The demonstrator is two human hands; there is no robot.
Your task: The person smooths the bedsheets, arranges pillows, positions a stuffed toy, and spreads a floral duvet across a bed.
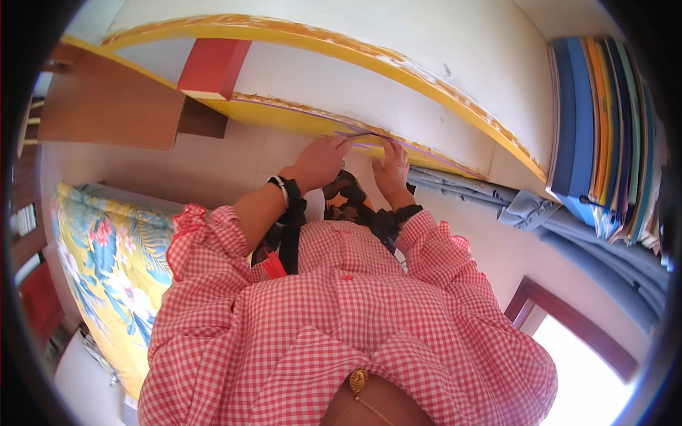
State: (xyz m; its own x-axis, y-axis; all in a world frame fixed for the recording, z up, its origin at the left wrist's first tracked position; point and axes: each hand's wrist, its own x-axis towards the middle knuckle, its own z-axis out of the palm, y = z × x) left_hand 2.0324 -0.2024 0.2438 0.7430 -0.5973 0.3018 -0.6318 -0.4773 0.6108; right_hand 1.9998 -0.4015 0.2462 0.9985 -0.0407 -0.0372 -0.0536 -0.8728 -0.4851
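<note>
Both hands up at the yellow shelf edge (298,121) — left hand (321,160) with fingers pinched together on a thin purple strip (426,150) that runs along the edge, right hand (392,169) just beside it, fingers flat and together, seemingly pressing the strip down. Red block (213,67) well clear of the fingertips.

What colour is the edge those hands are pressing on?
Yellow: the edge under both hands, left and right, is bright yellow, seen in the head view.
</note>
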